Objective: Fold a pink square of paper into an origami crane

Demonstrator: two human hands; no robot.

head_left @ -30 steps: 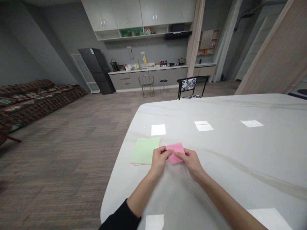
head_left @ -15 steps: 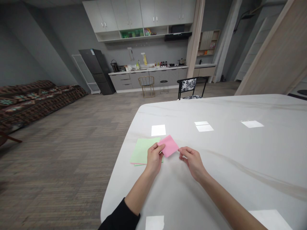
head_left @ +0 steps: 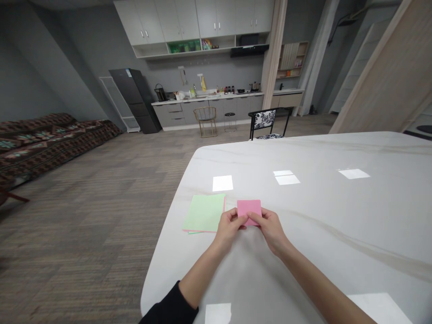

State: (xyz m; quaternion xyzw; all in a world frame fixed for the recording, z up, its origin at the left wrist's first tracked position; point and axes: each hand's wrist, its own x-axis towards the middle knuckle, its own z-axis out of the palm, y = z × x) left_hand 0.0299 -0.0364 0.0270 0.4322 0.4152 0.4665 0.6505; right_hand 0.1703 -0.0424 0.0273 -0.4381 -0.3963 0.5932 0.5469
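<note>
A small pink square of paper (head_left: 249,207) is held up between both hands just above the table. My left hand (head_left: 230,227) pinches its lower left side, with the thumb on the face turned toward me. On the lower right, my right hand (head_left: 271,227) grips it the same way, and the two thumb tips nearly meet. Fingers behind the paper are partly hidden. To the left of my left hand, a stack of light green and pink paper sheets (head_left: 205,212) lies flat on the table.
The white marbled table (head_left: 324,216) has a rounded left edge, with floor beyond it. A black-framed chair (head_left: 266,123) stands at the far side. Farther back are a gold wire chair (head_left: 205,118), a stool (head_left: 230,118), a kitchen counter (head_left: 175,108) and a dark fridge (head_left: 137,99).
The pink paper has moved slightly right and turned from a tilted diamond to level. My right hand, at its corner before, now grips its lower right side. My left hand shifted right.
</note>
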